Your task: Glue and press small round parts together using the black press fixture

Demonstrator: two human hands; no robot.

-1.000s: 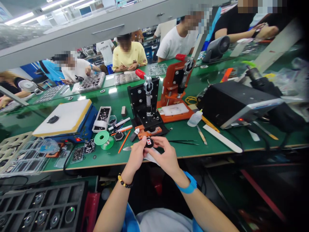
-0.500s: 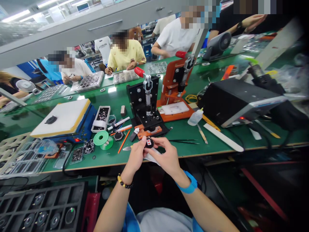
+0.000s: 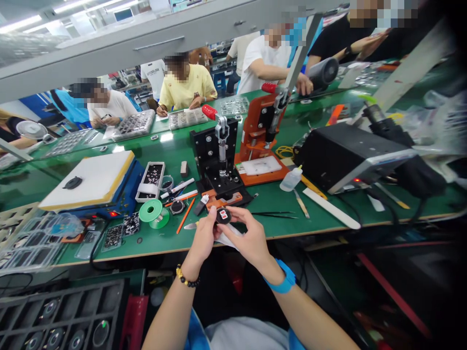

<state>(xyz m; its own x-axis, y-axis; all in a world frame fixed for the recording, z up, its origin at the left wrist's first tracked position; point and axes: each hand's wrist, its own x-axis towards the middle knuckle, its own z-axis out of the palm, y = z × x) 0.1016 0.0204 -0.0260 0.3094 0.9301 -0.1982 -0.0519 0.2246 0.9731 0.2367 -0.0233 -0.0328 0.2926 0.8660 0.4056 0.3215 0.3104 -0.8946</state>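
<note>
A round black part [image 3: 224, 215] with small red-and-white marks on its face is held between both hands, just above the bench's front edge. My left hand [image 3: 204, 235] grips its left side, thumb on top. My right hand [image 3: 251, 233] has its fingers closed on the right side of the part. A white cloth or paper [image 3: 229, 238] hangs beneath the part, between the hands. Right behind the hands stands a black toggle press [image 3: 219, 160] with an orange piece [image 3: 229, 199] at its base.
An orange press [image 3: 258, 131], a squeeze bottle [image 3: 291, 179] and a black box [image 3: 350, 155] stand to the right. Left are a solder spool [image 3: 151, 212], a parts box [image 3: 151, 181] and a white-topped blue unit [image 3: 91, 182]. A black compartment tray [image 3: 91, 304] sits lower left. People work across the bench.
The round part's marked face shows more fully between the hands. Across the bench, a person in white has reached an arm toward the black fan. The whole view has shifted slightly.
</note>
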